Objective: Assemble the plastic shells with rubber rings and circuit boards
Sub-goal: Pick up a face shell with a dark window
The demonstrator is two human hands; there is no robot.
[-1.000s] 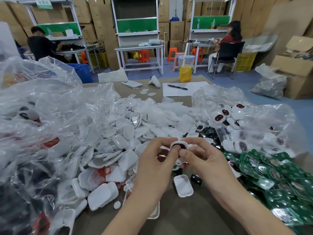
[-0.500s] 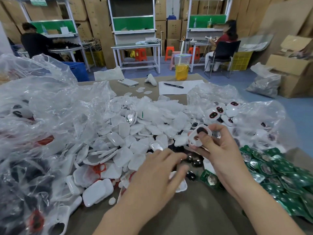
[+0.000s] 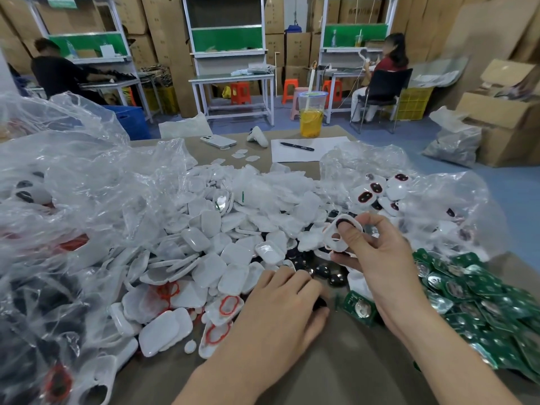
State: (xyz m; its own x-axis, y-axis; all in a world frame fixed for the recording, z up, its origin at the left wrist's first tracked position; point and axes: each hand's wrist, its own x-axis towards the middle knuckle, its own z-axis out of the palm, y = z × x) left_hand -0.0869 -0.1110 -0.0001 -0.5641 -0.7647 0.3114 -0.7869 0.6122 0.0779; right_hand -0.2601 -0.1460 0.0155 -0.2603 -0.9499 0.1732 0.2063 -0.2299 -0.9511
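My right hand [image 3: 377, 252] pinches a white plastic shell [image 3: 336, 238] with two openings, thumb pressed on its upper dark opening, held above the pile. My left hand [image 3: 280, 311] lies palm down on the table over small dark round parts [image 3: 330, 273], fingers curled; what the fingertips touch is hidden. A big heap of white shells [image 3: 210, 247] fills the middle. Some shells near me carry red rubber rings [image 3: 228, 305]. Green circuit boards [image 3: 482, 296] are heaped at the right, one board [image 3: 361, 308] lying beside my right wrist.
Clear plastic bags with shells rise at the left [image 3: 58, 200] and back right [image 3: 423, 200]. Behind the heap are a phone [image 3: 217, 141], a sheet of paper with a pen [image 3: 296, 146] and a cup of yellow drink [image 3: 311, 115]. People sit at benches beyond.
My hands have parted: the right hand lifted the shell up and to the right. The left hand dropped to the table over the dark parts.
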